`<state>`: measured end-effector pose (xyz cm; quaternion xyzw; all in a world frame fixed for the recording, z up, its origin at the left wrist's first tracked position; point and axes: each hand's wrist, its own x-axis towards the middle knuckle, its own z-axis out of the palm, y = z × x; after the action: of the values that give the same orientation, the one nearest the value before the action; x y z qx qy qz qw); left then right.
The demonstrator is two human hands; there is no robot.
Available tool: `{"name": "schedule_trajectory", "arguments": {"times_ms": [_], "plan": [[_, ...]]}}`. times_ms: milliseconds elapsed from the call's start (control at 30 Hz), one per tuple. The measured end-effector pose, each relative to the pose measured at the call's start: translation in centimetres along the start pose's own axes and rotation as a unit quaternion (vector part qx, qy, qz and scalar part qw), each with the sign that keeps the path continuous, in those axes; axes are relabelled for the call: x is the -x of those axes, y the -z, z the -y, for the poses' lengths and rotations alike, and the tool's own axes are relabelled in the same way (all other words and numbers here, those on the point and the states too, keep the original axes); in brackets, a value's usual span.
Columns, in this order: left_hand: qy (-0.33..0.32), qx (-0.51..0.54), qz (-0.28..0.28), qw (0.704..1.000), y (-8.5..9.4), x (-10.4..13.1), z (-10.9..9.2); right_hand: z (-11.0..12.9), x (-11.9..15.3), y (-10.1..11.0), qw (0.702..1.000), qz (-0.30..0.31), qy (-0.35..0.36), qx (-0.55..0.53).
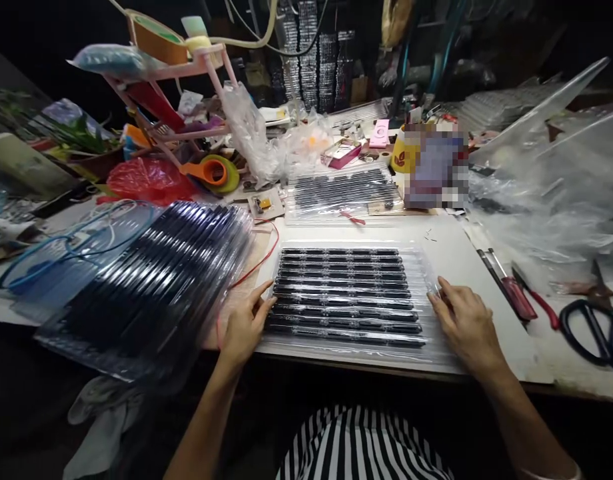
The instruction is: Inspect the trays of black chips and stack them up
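A clear plastic tray [419,273] lies flat on the white board, holding a column of slim black stick-like pieces [344,293] side by side; their exact kind cannot be made out. At its left edge, my left hand [244,327] pinches the rim between thumb and fingers. My right hand [464,320] grips the opposite rim in the same way. Beyond it sits a second clear tray [306,215] with similar dark pieces. To the left, a tall stack of filled trays [146,280] leans over the table's front edge.
Right of the board lie a red-handled screwdriver [519,297], red pliers [541,303] and dark-handled scissors [589,327]. Clear plastic bags [546,213] heap up behind them. A pink rack [186,70] with tape rolls stands back left. A red wire [259,263] runs beside the stack.
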<state>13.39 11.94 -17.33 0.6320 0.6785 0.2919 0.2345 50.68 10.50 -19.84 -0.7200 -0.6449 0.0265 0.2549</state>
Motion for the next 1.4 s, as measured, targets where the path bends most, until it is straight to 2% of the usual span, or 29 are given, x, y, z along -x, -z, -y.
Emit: {"name": "schedule_trajectory", "arguments": {"times_ms": [100, 200, 300, 467, 567, 633, 667, 733, 800, 833, 1000, 1133, 1200, 1300, 1400], "plan": [[-0.030, 0.052, 0.002, 0.998, 0.2, 0.6, 0.6, 0.0, 0.1, 0.1, 0.996, 0.010, -0.047, -0.071], [-0.059, 0.064, -0.005, 0.996, 0.0, 1.1, 0.8, 0.6, 0.1, 0.8, 0.970, 0.053, -0.112, -0.208], [-0.073, 0.043, 0.002, 0.996, -0.3, 1.1, 0.9, 1.9, -0.2, 1.9, 0.920, 0.067, -0.183, -0.341], [-0.091, -0.006, 0.015, 0.996, -0.5, 1.1, 0.7, 3.6, -0.7, 4.1, 0.839, 0.008, -0.236, -0.491], [-0.080, -0.004, 0.010, 0.997, -0.4, 1.5, 0.4, 3.9, -0.8, 5.0, 0.790, 0.073, -0.229, -0.564], [-0.040, 0.060, -0.012, 0.997, -0.3, 1.6, 0.5, 3.8, -1.0, 5.2, 0.766, 0.113, -0.198, -0.601], [-0.011, 0.111, -0.030, 0.993, -0.1, 1.6, 0.6, 3.7, -1.1, 5.1, 0.764, 0.108, -0.180, -0.611], [0.045, 0.222, -0.066, 0.972, 0.1, 1.6, 1.0, 3.2, -1.5, 5.0, 0.775, 0.056, -0.156, -0.610], [0.068, 0.293, -0.085, 0.950, 0.3, 1.6, 1.2, 2.4, -1.8, 4.8, 0.792, -0.005, -0.154, -0.591], [0.071, 0.298, -0.086, 0.948, 0.3, 1.6, 1.3, 1.9, -1.9, 4.8, 0.798, -0.023, -0.164, -0.579], [0.053, 0.161, -0.059, 0.984, 0.0, 1.7, 0.4, -1.4, -1.2, 4.4, 0.806, -0.022, -0.261, -0.531], [0.042, 0.110, -0.049, 0.992, -0.3, 1.4, 0.0, -3.4, 0.0, 3.6, 0.786, -0.038, -0.286, -0.548], [0.026, 0.085, -0.048, 0.995, -0.4, 1.2, -0.1, -4.0, 0.3, 3.2, 0.789, -0.046, -0.290, -0.540], [-0.035, 0.013, -0.082, 0.996, -0.4, 1.1, -0.8, -4.2, 0.4, 2.9, 0.789, -0.047, -0.302, -0.533], [-0.144, -0.074, -0.122, 0.979, -0.5, 0.9, -2.2, -4.1, 0.4, 2.8, 0.742, -0.058, -0.325, -0.584]]}}
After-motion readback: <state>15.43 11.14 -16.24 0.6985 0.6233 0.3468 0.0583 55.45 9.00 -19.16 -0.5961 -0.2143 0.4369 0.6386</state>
